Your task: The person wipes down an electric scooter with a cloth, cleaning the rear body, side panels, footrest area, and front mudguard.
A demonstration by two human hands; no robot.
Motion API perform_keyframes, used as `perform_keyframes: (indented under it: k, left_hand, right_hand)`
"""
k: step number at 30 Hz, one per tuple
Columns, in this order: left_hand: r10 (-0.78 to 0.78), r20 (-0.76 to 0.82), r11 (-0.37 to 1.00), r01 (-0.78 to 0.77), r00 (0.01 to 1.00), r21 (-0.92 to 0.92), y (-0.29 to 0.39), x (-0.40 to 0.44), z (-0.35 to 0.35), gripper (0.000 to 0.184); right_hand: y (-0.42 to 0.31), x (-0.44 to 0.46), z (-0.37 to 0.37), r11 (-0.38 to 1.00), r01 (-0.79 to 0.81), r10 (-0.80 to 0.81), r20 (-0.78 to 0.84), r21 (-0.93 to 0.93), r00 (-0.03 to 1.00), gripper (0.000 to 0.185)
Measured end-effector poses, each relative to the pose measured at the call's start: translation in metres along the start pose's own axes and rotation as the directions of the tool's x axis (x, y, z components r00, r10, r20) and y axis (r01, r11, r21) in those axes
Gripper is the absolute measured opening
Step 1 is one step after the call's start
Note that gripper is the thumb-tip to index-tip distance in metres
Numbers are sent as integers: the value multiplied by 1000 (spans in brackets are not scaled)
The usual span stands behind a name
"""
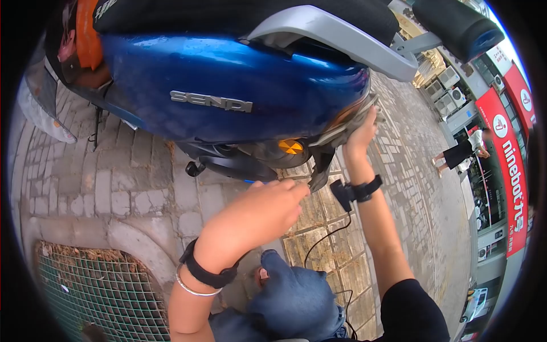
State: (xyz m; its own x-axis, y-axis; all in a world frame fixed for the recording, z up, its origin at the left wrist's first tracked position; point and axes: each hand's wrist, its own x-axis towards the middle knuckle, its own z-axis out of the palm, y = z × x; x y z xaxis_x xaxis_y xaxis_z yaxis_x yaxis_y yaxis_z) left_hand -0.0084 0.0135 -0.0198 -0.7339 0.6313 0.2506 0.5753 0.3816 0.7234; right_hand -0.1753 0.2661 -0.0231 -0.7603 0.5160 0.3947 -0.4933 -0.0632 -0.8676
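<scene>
A blue scooter point(228, 85) with SENDI lettering fills the upper view, its rear end to the right. At the tail-light area, my right hand point(360, 135) is closed on a grey cloth point(345, 132) that lies against the bodywork; some fingers are hidden. My left hand point(259, 208) is below the rear wheel area, its fingers curled inward. Its fingertips are beside the lower end of a dark hanging piece point(322, 165), and whether they grip anything is hidden. An orange-yellow round part point(290, 147) shows under the body panel.
A silver grab rail point(336, 37) and a black backrest point(458, 28) extend at the scooter's rear. Brick paving point(114, 182) surrounds it, with a green grate point(102, 290) at lower left. A person point(464, 151) stands by shops with a red sign point(510, 182). A black cable point(327, 236) hangs from my right wrist.
</scene>
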Motion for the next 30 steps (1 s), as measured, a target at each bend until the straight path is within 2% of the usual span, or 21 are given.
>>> perform_keyframes:
  k: [1, 3, 5, 6, 7, 9, 11, 12, 14, 15, 17, 18, 19, 20, 21, 22, 23, 26, 28, 29, 30]
  left_hand:
    - [-2, 8, 1000, 1, 1000, 7, 0, 2, 2, 28]
    - [6, 99, 1000, -5, 995, -16, 1, 6, 9, 29]
    - [1, 103, 999, 3, 995, -38, -3, 5, 14, 27]
    - [-5, 92, 998, 11, 996, -64, -6, 3, 14, 26]
    - [-12, 102, 999, 17, 995, -51, -9, 0, 11, 26]
    - [-185, 250, 982, 186, 950, 20, -17, -8, 3, 23]
    - [-218, 310, 972, 235, 925, -19, -22, -23, -4, 22]
    - [-234, 358, 959, 275, 904, -68, -23, -29, -8, 22]
    - [-279, 353, 942, 327, 893, -82, -24, -36, -18, 23]
    - [-307, 349, 926, 362, 885, -103, -25, -40, -21, 23]
    - [-313, 285, 934, 348, 906, -81, -41, -51, -20, 24]
    - [-300, 219, 946, 319, 928, -55, -49, -55, -19, 25]
    - [-302, 219, 945, 321, 928, -56, -55, -58, -17, 25]
    - [-342, 77, 939, 343, 937, -2, -60, -60, -15, 25]
    - [-367, -69, 928, 370, 928, 44, -63, -61, -12, 26]
    - [-368, -68, 928, 371, 927, 36, -65, -61, -12, 26]
    - [-390, -46, 920, 392, 920, 32, -67, -60, -13, 28]
    - [-384, 16, 923, 384, 923, -30, -70, -55, -14, 30]
    - [-350, 53, 932, 353, 935, -84, -70, -50, -14, 31]
    - [-353, 53, 931, 357, 934, -74, -69, -48, -14, 32]
    - [-357, 53, 931, 360, 932, -64, -69, -46, -14, 32]
  right_hand:
    - [4, -14, 0, 994, 53, -58, -52, -98, 997, 43]
    - [-13, -60, 12, 986, 121, -117, 40, -118, 992, 41]
    - [-2, -93, 10, 995, 50, -44, 74, -81, 996, 36]
    - [0, -114, 7, 992, -80, 97, 178, -99, 979, 36]
    - [0, -136, 6, 970, -207, 236, 280, -126, 931, 36]
    - [2, -170, 9, 846, -523, 499, 502, -104, 707, 36]
    - [-2, -193, 21, 680, -727, 641, 554, -91, 531, 36]
    - [-1, -198, 24, 671, -737, 644, 560, -85, 522, 36]
    - [2, -206, 30, 520, -846, 710, 610, -118, 352, 36]
    - [2, -208, 32, 509, -853, 713, 614, -120, 339, 36]
    - [0, -210, 33, 541, -840, 687, 601, -48, 408, 36]
    - [-5, -208, 32, 562, -827, 703, 536, -17, 467, 31]
    - [-3, -202, 24, 641, -767, 645, 526, 23, 555, 28]
    - [-1, -194, 14, 714, -697, 579, 511, 59, 635, 25]
    - [-4, -180, 3, 810, -581, 504, 418, 74, 756, 18]
    - [-14, -164, -5, 785, -599, 510, 386, 157, 769, 21]
    - [-29, -150, -8, 863, -487, 437, 285, 134, 853, 36]
    - [-44, -91, -22, 963, -192, 190, 33, 187, 981, 35]
    - [-39, -50, -24, 998, 53, -51, -78, 29, 996, 29]
    - [-38, -36, -21, 998, 56, -54, -74, 24, 996, 29]
    - [-37, -25, -17, 960, 75, -73, 17, -269, 997, 28]
